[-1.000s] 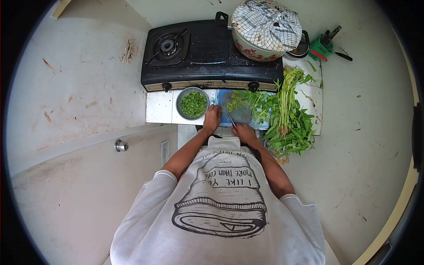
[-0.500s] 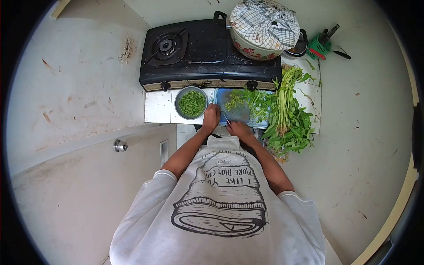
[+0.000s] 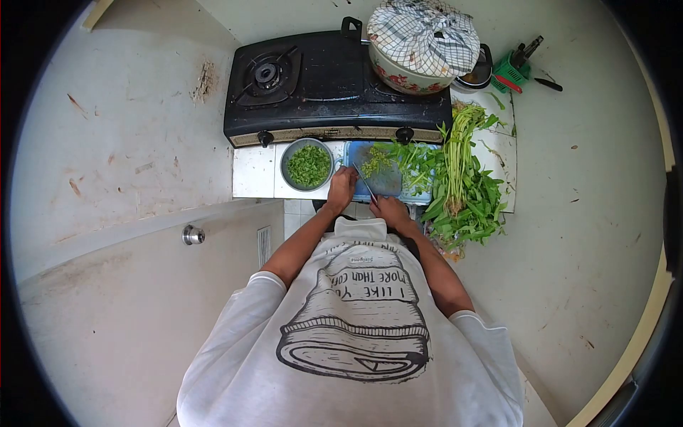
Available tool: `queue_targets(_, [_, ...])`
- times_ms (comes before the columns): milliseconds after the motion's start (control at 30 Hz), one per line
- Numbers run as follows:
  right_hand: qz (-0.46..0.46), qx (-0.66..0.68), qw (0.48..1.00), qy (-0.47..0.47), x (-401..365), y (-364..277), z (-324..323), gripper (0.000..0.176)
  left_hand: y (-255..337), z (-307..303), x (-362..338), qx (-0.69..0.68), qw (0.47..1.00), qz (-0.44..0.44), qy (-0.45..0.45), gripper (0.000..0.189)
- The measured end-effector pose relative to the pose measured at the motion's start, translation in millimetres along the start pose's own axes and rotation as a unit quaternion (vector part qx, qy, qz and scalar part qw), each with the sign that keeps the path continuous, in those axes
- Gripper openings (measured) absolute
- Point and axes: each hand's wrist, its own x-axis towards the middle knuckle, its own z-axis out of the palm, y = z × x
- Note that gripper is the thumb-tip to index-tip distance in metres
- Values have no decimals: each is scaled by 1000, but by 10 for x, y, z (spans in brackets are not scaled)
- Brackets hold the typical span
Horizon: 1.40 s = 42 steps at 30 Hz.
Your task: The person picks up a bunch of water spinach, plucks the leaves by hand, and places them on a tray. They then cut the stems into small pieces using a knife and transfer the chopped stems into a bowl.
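Observation:
My right hand [image 3: 390,211] is wrapped round the handle of a knife [image 3: 366,186] at the front edge of the blue cutting board [image 3: 388,186]. The blade slants up and left across the board, its tip close to my left hand [image 3: 343,186]. My left hand's fingers are curled at the board's left edge; what they hold, if anything, is hidden. Small chopped green bits [image 3: 376,164] lie on the board beyond the blade, with loose leafy greens [image 3: 418,165] on its right side. Left of my left hand stands a round grey bowl [image 3: 284,169] filled with chopped greens [image 3: 309,166].
A big bunch of leafy stems [image 3: 466,171] lies right of the board, hanging over the counter's edge. Behind is a black two-burner stove [image 3: 331,78] bearing a floral pot [image 3: 409,78] covered with checked cloth. A green basket [image 3: 511,71] with utensils stands at back right.
The knife blade has swung up and left, so more of it shows, and its tip now reaches further over the board. My hands have barely shifted.

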Motion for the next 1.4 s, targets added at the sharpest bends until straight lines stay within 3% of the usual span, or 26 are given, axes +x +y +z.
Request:
queue_targets(233, [-4, -4, 1000, 14, 36, -9, 34, 40, 93, -65, -73, -61, 998, -27, 6, 16])
queue_targets(533, [-14, -27, 1000, -1, 70, -18, 46, 41, 84, -101, -99, 19, 999, -26, -11, 8])
queue_targets(900, [-14, -42, 999, 17, 72, 45, 65, 43, 46, -131, -98, 16, 999, -25, -23, 9])
queue_targets(1200, [-10, -38, 999, -24, 76, -37, 53, 39, 48, -115, -82, 22, 999, -34, -22, 6])
queue_targets(1400, [-39, -57, 997, 19, 151, -62, 84, 40, 70, -148, -140, 33, 999, 1, -15, 9])
